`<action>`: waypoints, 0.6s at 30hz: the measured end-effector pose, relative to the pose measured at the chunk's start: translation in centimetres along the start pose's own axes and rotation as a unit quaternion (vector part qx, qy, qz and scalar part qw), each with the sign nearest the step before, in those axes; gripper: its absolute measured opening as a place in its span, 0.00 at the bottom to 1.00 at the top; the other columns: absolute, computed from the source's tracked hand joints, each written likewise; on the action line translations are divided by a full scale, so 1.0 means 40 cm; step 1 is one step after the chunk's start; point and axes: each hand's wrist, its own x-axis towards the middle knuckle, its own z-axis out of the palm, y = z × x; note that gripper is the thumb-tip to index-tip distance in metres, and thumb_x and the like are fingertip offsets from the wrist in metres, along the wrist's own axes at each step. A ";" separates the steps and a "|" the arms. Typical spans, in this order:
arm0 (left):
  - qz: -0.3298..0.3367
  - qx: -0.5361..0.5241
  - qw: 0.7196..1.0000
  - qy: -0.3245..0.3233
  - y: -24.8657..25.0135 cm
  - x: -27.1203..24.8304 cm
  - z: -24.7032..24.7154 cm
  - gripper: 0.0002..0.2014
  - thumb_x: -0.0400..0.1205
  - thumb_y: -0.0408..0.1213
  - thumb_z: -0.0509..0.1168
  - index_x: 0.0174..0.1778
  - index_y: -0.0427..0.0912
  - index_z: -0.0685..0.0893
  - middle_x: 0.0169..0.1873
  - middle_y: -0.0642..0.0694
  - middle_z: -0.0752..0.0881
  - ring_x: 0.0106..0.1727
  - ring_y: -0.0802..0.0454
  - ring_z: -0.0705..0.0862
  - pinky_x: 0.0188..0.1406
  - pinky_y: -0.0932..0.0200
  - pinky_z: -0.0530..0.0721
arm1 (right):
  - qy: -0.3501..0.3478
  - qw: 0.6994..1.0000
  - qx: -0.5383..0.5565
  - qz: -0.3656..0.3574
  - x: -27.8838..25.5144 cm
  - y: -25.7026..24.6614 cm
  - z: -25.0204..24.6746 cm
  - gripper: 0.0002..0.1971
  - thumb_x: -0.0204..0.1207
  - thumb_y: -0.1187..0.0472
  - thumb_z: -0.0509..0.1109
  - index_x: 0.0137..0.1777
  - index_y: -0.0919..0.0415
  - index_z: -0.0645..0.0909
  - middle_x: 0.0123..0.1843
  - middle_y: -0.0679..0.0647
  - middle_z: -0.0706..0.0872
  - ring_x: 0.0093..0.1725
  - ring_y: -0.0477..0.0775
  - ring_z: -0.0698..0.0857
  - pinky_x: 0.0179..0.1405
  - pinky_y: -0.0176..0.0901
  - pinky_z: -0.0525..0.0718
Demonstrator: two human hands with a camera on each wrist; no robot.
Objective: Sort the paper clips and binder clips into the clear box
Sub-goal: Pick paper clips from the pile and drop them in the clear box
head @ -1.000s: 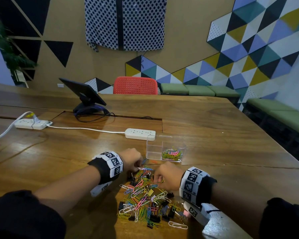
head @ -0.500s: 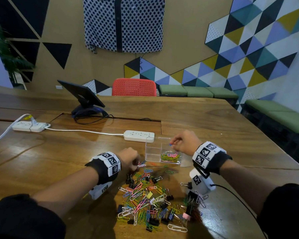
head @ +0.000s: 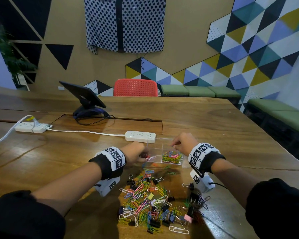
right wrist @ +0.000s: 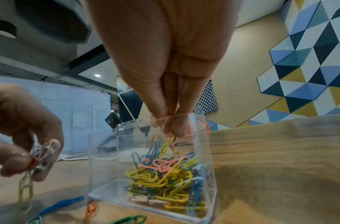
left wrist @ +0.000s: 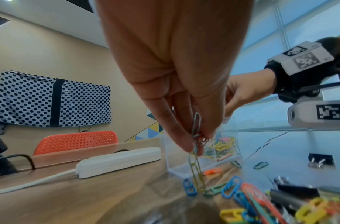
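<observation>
A clear box (head: 154, 149) with two compartments stands on the wooden table. Its right compartment holds coloured paper clips (head: 172, 156); the left one looks empty. My right hand (head: 173, 145) hovers over the right compartment. In the right wrist view its fingertips (right wrist: 172, 130) dip inside the rim and pinch a yellow paper clip (right wrist: 170, 141). My left hand (head: 144, 157) is at the box's near left corner and pinches a bunch of paper clips (left wrist: 197, 141), one yellow clip (left wrist: 197, 171) dangling. A mixed pile of paper clips (head: 145, 197) and black binder clips (head: 192, 202) lies nearer me.
A white power strip (head: 140, 136) lies just behind the box, with a second strip (head: 30, 127) at the far left. A tablet on a stand (head: 84, 97) and a red chair (head: 135, 87) are farther back. The table edge runs close on the right.
My right hand has left the pile and risen to the box's right compartment. My left hand has shifted slightly towards the box, still holding its clips.
</observation>
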 end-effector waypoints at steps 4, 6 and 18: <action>0.024 -0.004 0.999 0.044 0.030 0.027 -0.026 0.14 0.81 0.41 0.65 0.55 0.35 0.83 0.50 0.39 0.87 0.52 0.44 0.84 0.50 0.55 0.79 | 0.005 1.000 -0.009 -0.025 -0.007 0.007 -0.001 0.12 0.81 0.61 0.65 0.59 0.58 0.86 0.57 0.55 0.89 0.56 0.53 0.87 0.61 0.44 0.83; 0.028 -0.002 0.998 0.063 0.045 0.045 -0.041 0.13 0.81 0.42 0.65 0.55 0.36 0.83 0.51 0.40 0.87 0.52 0.44 0.84 0.48 0.56 0.78 | 0.013 0.999 0.006 -0.044 -0.015 0.013 -0.003 0.14 0.80 0.66 0.62 0.63 0.58 0.83 0.60 0.54 0.88 0.57 0.51 0.87 0.61 0.40 0.81; 0.007 -0.009 0.991 0.136 0.130 0.162 -0.084 0.14 0.82 0.42 0.64 0.59 0.39 0.83 0.55 0.39 0.87 0.56 0.41 0.84 0.52 0.52 0.81 | 0.011 0.998 -0.046 -0.029 -0.105 0.079 0.036 0.09 0.72 0.65 0.68 0.49 0.54 0.81 0.48 0.49 0.82 0.49 0.52 0.83 0.48 0.43 0.83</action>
